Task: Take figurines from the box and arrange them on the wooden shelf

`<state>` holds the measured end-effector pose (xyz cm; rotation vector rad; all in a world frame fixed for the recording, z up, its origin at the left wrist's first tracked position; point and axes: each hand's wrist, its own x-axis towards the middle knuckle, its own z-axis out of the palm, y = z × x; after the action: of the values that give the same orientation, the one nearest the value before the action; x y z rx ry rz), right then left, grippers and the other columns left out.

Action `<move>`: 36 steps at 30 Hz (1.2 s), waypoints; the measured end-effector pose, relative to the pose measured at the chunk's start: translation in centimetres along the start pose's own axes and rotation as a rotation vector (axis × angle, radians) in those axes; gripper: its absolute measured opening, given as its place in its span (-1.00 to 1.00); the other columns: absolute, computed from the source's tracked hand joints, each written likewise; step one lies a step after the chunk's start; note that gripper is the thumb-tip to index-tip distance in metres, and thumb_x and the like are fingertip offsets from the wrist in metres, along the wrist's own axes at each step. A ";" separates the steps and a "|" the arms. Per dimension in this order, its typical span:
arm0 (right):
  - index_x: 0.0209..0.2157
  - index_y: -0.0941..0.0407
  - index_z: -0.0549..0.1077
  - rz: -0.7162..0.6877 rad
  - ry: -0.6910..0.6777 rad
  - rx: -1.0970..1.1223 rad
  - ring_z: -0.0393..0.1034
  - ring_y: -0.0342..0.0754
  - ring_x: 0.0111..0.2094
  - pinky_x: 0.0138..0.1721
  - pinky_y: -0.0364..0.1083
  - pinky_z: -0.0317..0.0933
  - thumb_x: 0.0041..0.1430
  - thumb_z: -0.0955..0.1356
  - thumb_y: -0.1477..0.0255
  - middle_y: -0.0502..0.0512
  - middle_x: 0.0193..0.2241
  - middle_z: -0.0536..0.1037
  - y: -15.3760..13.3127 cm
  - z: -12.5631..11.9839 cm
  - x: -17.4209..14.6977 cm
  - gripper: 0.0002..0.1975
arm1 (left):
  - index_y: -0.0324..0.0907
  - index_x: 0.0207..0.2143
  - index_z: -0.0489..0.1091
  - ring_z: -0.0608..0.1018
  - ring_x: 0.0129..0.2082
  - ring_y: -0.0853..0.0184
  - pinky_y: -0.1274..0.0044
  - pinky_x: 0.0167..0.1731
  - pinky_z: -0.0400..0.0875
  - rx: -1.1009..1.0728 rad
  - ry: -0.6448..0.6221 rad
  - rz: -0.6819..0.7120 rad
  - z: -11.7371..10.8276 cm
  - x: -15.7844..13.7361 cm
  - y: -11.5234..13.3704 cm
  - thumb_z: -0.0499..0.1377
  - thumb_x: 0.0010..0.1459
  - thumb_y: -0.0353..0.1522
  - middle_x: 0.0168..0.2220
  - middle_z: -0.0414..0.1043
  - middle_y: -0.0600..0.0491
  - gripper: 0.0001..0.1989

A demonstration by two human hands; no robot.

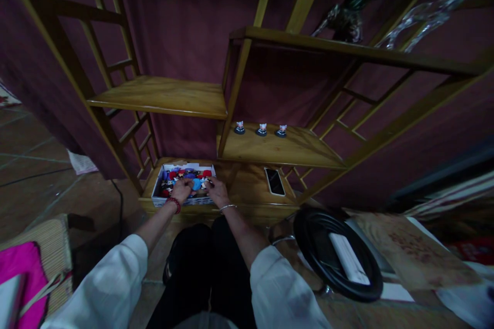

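A white cardboard box point(156, 193) full of small colourful toy figurines stands on the lowest shelf, at its left end. Both my hands are down in it. My left hand point(182, 190), wearing a red bead bracelet, has its fingers curled in among the toys beside a round blue piece point(197, 184); what they hold, if anything, is hidden. From the other side, my right hand point(218, 192), with a silver bangle on the wrist, pinches a small white-and-dark figurine point(206, 184). Three similar figurines point(262, 129) on dark bases stand in a row on the shelf up to the right.
The wooden display rack point(162, 93) has stepped shelves and upright posts around my reach. A phone point(275, 182) lies on the lowest shelf. Green and clear statues point(349, 5) stand on the upper shelf. A black round-rimmed stool point(337, 254) is at right.
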<state>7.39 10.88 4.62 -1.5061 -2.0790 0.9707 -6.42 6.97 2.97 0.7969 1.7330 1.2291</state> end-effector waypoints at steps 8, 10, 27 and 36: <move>-0.08 -0.03 0.39 -0.032 0.074 0.005 0.43 -0.12 -0.29 -0.30 -0.17 0.31 0.15 0.21 0.37 -0.04 -0.29 0.54 -0.8 -0.7 -1.8 -0.70 | -0.22 -0.48 0.35 0.48 -0.52 0.44 0.54 -0.42 0.46 -0.222 -0.028 0.043 0.7 -2.9 1.2 0.08 0.01 -0.44 -0.56 0.40 0.13 -0.93; -0.08 -0.02 0.39 -0.032 0.092 0.039 0.43 -0.12 -0.28 -0.30 -0.17 0.31 0.16 0.20 0.36 -0.03 -0.27 0.53 -0.7 -0.8 -2.4 -0.70 | -0.22 -0.48 0.33 0.48 -0.51 0.43 0.52 -0.41 0.45 -0.281 -0.005 0.029 0.9 -3.7 1.4 0.10 -0.02 -0.43 -0.56 0.38 0.13 -0.96; -0.16 0.02 0.42 -0.006 0.169 0.179 0.42 -0.13 -0.33 -0.32 -0.16 0.31 0.14 0.21 0.30 -0.03 -0.33 0.54 1.2 -4.1 -6.3 -0.73 | -0.21 -0.50 0.27 0.43 -0.55 0.50 0.52 -0.35 0.43 -0.630 -0.100 -0.066 3.8 -9.8 3.2 0.16 -0.18 -0.48 -0.60 0.31 0.20 -0.88; -0.19 0.07 0.44 -0.067 0.184 0.361 0.39 -0.13 -0.33 -0.30 -0.15 0.28 0.11 0.21 0.28 -0.01 -0.35 0.53 0.8 -4.8 -7.9 -0.70 | -0.19 -0.48 0.29 0.49 -0.45 0.45 0.49 -0.23 0.42 -0.663 -0.132 -0.044 3.9 -11.6 2.8 0.13 -0.05 -0.47 -0.48 0.41 0.12 -0.95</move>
<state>13.82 5.09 7.89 -1.2788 -1.7069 1.0701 2.24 -0.46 8.11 0.4239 1.1156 1.5534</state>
